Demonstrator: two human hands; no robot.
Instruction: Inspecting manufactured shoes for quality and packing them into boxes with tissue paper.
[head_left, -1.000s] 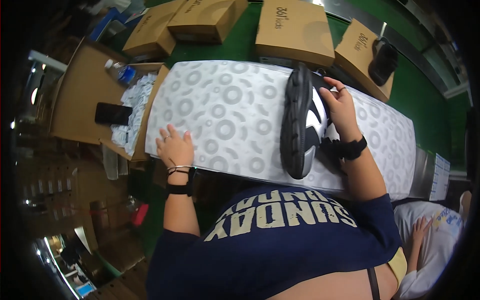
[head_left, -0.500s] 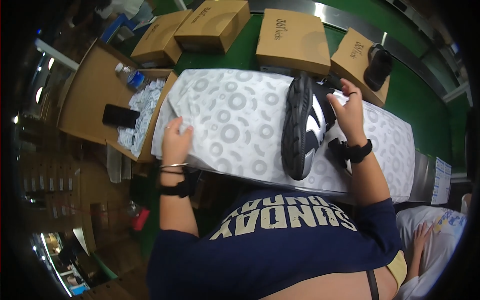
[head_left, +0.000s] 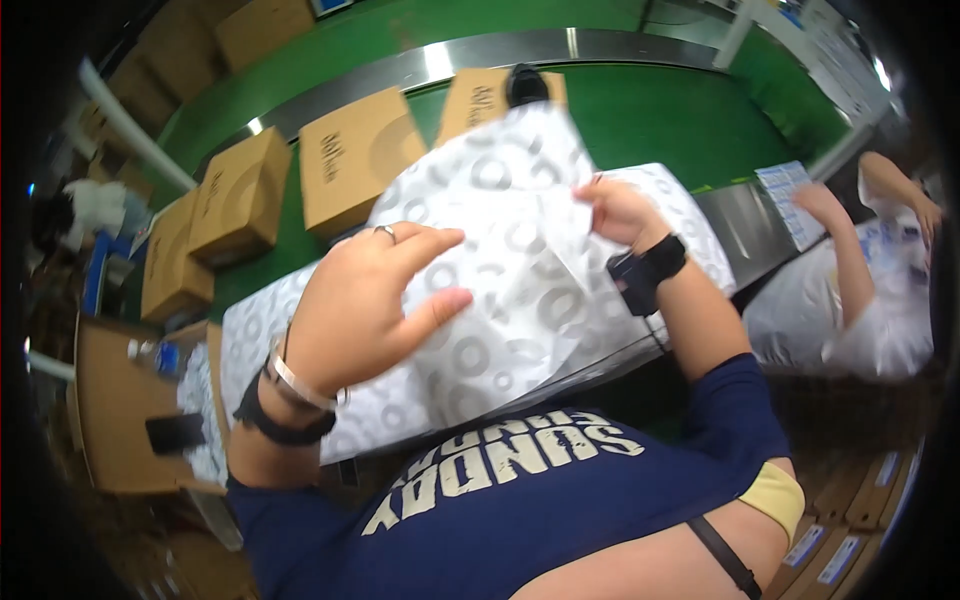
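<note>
The left hand (head_left: 365, 305) has its grip spread wide, thumb well apart from the fingers, over the patterned sheet (head_left: 500, 220); whether its fingertips touch the paper cannot be told. The right hand (head_left: 625, 215) has its grip nearly closed, thumb and forefinger pinching the right edge of that sheet.

The sheet lies across the paper stack (head_left: 265, 330), between the two hands, raised and creased rather than flat. Its upper end points away from the person, toward the black shoe (head_left: 525, 87) on the farthest-right cardboard box (head_left: 470, 95). The sheet's long axis runs from that upper end down toward the person's navy shirt (head_left: 520, 500), leaning a little left, while the stack's own long axis runs from lower left to upper right. The boxes stand beyond the stack on the green worktop (head_left: 640, 125).

Half a second ago the right hand was beside a black-and-silver shoe lying on the paper; that shoe is now out of sight, and the hand is on the sheet's edge instead. The left hand has come from the stack's left end to its middle. The whole view has turned, so the boxes appear farther left.
</note>
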